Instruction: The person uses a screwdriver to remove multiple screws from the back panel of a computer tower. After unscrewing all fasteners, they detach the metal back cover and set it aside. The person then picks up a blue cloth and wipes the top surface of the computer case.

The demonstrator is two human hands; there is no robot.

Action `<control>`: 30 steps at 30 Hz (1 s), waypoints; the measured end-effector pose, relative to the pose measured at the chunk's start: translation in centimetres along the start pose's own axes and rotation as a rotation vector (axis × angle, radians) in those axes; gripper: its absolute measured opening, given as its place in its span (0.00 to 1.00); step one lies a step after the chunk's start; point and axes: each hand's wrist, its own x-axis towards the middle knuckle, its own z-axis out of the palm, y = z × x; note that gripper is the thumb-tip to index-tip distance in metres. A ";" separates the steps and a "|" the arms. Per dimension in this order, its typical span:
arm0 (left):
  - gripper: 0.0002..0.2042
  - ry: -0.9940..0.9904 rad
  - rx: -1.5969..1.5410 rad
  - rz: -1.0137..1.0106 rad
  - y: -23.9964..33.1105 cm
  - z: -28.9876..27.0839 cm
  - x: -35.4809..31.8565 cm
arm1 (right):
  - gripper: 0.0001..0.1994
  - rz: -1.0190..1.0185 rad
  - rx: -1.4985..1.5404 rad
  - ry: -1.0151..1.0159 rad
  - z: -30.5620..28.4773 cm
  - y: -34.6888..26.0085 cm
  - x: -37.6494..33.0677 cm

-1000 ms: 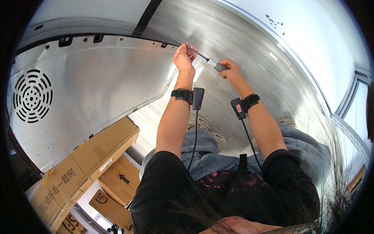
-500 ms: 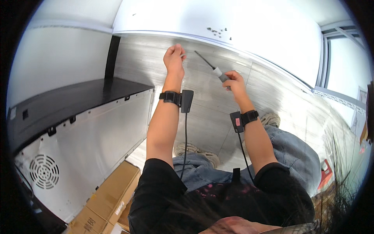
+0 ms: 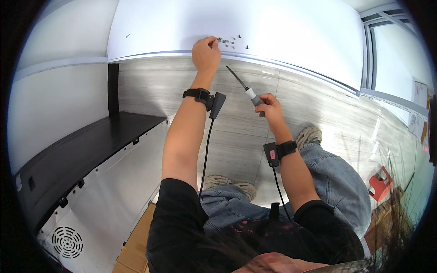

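Note:
My right hand (image 3: 270, 109) is closed round the grey-and-white handle of a screwdriver (image 3: 251, 96). Its dark shaft points up and to the left, with the tip in the air short of the white surface. On the white surface (image 3: 291, 34), my left hand (image 3: 206, 54) has its thumb and fingertips pinched together at the left edge of a small group of screws (image 3: 226, 42). Whether a screw is between those fingertips is too small to make out. Another small screw (image 3: 128, 35) lies apart, farther left on the same surface.
At the left stands a black and silver metal cabinet (image 3: 104, 182) with a round vent. A cardboard box (image 3: 136, 245) lies below it. Grey wood-look floor (image 3: 154, 86) stretches under my arms. A red object (image 3: 381, 184) sits at the right. Cables (image 3: 205, 159) hang from both wrist straps.
My left hand has reached forward from above the floor to the screws on the white surface. My right hand and the screwdriver have shifted slightly nearer to me, and the view has tilted.

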 end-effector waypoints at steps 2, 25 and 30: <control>0.06 0.011 -0.011 -0.010 0.1 0.1 0.1 | 0.13 0.028 -0.026 0.022 0.3 -0.4 -0.3; 0.14 0.039 -1.281 -0.958 -12.7 -8.5 -16.0 | 0.13 0.015 -0.367 -0.298 9.4 4.6 -2.1; 0.14 0.184 -1.342 -0.990 -17.7 -11.1 -19.2 | 0.17 0.043 -0.426 -0.482 12.6 6.5 -3.3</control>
